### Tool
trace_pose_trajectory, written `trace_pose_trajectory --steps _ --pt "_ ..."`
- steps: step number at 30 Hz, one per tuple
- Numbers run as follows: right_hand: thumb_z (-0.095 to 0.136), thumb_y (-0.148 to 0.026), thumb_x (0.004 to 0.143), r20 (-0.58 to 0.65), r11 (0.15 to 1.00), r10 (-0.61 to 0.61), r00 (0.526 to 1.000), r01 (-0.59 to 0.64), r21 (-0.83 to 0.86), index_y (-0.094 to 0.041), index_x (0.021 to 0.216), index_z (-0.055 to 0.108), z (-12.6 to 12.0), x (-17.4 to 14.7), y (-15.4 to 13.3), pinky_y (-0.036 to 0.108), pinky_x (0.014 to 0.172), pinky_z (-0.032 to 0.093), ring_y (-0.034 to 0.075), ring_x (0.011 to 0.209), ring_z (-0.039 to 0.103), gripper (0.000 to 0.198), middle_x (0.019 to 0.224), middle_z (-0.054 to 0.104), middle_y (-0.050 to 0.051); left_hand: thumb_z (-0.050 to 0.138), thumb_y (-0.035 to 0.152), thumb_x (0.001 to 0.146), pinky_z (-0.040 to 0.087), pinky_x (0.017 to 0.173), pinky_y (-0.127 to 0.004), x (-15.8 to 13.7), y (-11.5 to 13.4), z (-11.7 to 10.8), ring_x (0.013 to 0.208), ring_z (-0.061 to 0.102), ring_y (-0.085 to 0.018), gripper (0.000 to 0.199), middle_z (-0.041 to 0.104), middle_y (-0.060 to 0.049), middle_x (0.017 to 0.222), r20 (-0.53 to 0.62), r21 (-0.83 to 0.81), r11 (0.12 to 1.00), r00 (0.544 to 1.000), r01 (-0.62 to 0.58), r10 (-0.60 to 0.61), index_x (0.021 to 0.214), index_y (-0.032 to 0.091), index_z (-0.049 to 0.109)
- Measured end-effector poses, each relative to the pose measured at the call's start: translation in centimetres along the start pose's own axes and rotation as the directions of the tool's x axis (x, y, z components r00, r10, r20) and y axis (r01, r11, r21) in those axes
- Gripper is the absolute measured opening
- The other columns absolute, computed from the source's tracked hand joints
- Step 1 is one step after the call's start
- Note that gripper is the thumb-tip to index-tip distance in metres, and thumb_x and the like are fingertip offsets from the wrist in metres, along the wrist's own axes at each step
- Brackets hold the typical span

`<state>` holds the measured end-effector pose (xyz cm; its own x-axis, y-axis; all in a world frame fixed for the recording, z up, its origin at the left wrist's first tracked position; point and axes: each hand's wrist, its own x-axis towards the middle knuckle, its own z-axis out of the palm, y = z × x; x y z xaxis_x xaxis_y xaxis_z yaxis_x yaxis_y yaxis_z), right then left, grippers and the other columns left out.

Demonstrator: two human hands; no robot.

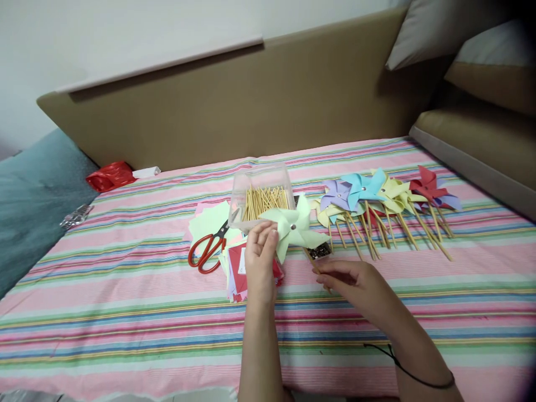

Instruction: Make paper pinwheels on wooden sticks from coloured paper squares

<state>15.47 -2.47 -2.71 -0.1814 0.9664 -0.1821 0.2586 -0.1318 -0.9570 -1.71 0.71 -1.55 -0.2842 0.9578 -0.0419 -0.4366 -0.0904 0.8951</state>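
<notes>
A pale green paper pinwheel [293, 228] with a round metal fastener at its centre is held up before the stick box. Its wooden stick [315, 264] slants down to the right, where my right hand [349, 276] pinches it between thumb and fingers. At the pinwheel's left blade, my left hand [260, 257] is closed, its fingers curled and thumb up against the paper. Just below the pinwheel is a small container of dark metal fasteners [320, 250], partly covered by it. Behind my left hand lies a stack of coloured paper squares [237, 268], partly hidden.
A clear plastic box [238, 190] holds many wooden sticks [263, 202]. Red-handled scissors [209, 248] rest on pale paper sheets [201, 220]. Several finished pinwheels [363, 188] lie at right. A red plastic bag [111, 176] sits far left on the striped cloth [146, 312].
</notes>
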Motion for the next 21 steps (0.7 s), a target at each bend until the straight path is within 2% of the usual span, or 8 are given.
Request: trace_pose_trajectory --steps 3,7,11,16,21 --pt "0.065 -0.037 0.081 0.054 0.999 0.009 0.998 -0.006 -0.053 -0.021 0.090 0.078 -0.46 -0.14 0.25 0.034 0.073 0.054 0.024 0.083 0.070 0.023 0.094 0.077 0.007 0.076 0.038 0.075 0.045 0.063 -0.020 0.23 0.12 -0.50 0.070 0.060 -0.010 0.031 0.064 0.001 0.080 -0.038 -0.019 1.000 0.999 -0.010 0.010 0.096 0.021 0.060" --pt "0.066 -0.035 0.080 0.039 0.997 -0.006 0.999 0.009 -0.073 -0.021 0.087 0.078 -0.67 -0.29 0.19 0.034 0.072 0.053 0.023 0.080 0.070 0.020 0.089 0.077 0.006 0.081 0.033 0.068 0.042 0.059 -0.019 0.19 0.48 -0.63 0.061 0.057 -0.009 0.039 0.058 0.005 0.066 -0.106 0.035 0.999 0.994 -0.001 0.004 0.099 0.021 0.061" --pt "0.065 -0.035 0.081 0.018 0.996 -0.014 1.000 0.015 -0.092 -0.020 0.085 0.078 -0.71 -0.31 0.14 0.032 0.067 0.053 0.023 0.077 0.070 0.021 0.085 0.077 0.006 0.084 0.028 0.061 0.042 0.056 -0.018 0.17 0.64 -0.54 0.054 0.054 -0.006 0.042 0.060 0.006 0.065 -0.150 0.072 0.997 0.989 0.012 -0.002 0.096 0.020 0.061" --pt "0.065 -0.037 0.081 0.004 0.997 -0.014 1.000 0.015 -0.073 -0.021 0.093 0.078 -0.70 -0.12 0.26 0.036 0.073 0.054 0.025 0.086 0.070 0.024 0.099 0.076 0.008 0.085 0.026 0.059 0.052 0.063 -0.024 0.20 0.65 -0.31 0.066 0.065 -0.012 0.046 0.070 -0.001 0.082 -0.121 0.069 0.996 0.991 0.057 -0.048 0.095 0.018 0.057" --pt "0.067 -0.037 0.080 -0.029 0.999 -0.041 0.999 0.040 -0.035 -0.021 0.091 0.078 -0.57 -0.07 0.05 0.036 0.074 0.057 0.026 0.090 0.071 0.022 0.105 0.075 0.009 0.084 0.025 0.060 0.050 0.061 -0.024 -0.02 0.22 0.20 0.061 0.064 -0.012 0.045 0.068 0.001 0.074 -0.016 0.107 0.991 0.997 0.081 -0.080 0.095 0.018 0.055"
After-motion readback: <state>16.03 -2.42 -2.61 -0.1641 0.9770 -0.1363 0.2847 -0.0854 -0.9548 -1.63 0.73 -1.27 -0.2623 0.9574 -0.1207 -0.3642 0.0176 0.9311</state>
